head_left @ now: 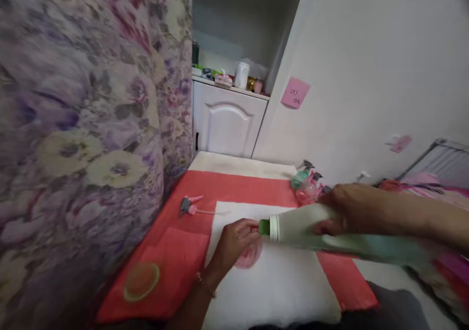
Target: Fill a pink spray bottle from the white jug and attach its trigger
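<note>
My right hand (348,208) grips a large pale green bottle (300,225), tipped almost level with its threaded neck pointing left. A green spout or liquid shows at its mouth; blur hides which. Just left of that mouth, my left hand (236,239) is closed around the top of a small pink see-through bottle (249,256) standing on a white cloth (274,291). The two bottles' openings are close together, and my fingers partly cover the small one. A grey and pink spray pump head (188,206) with a thin tube lies to the left.
A green ring-shaped lid (141,282) lies on the red table cover (172,266) at front left. Several spray bottles (308,186) stand at the back right by the wall. A floral curtain (110,125) hangs along the left side.
</note>
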`<state>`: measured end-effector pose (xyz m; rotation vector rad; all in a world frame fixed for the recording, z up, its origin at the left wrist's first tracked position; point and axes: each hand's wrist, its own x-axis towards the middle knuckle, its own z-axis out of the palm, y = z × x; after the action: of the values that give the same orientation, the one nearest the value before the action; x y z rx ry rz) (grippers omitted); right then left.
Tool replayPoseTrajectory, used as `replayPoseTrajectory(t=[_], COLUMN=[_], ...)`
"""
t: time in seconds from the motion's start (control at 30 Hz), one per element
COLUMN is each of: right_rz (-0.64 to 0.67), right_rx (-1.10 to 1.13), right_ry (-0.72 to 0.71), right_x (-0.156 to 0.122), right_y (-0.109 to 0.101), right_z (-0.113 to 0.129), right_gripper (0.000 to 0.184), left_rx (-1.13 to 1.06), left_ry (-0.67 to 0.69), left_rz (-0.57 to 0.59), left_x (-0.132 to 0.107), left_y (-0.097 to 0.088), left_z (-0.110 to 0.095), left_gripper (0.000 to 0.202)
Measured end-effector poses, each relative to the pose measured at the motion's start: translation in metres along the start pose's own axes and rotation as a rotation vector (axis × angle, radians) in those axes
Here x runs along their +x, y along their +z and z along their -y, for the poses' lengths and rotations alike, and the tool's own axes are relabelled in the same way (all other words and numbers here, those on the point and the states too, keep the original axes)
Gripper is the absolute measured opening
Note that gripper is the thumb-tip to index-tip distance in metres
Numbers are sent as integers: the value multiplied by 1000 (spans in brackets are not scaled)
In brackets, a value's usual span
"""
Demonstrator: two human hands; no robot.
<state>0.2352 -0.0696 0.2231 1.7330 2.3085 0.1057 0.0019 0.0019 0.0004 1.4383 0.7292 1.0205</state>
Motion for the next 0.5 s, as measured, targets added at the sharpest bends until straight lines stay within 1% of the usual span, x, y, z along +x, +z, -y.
replayPoseTrajectory(t=[0.13,0.3,0.47,0.5], right_rz=[-10,14,-63,-117], right_rx=[27,34,147,180], right_ry=[17,55,52,66], right_x=[2,5,5,5], right_y=[0,-4,-2,0], right_z=[0,5,3,2], right_gripper=[43,42,42,44], left_rx=[-10,-22,-27,-27], left_ry=[1,1,1,1], left_rz=[4,2,7,6], left_x=[0,0,1,1], left_y=[0,-1,0,0], left_z=[2,6,6,6], left_gripper=[21,21,22,22])
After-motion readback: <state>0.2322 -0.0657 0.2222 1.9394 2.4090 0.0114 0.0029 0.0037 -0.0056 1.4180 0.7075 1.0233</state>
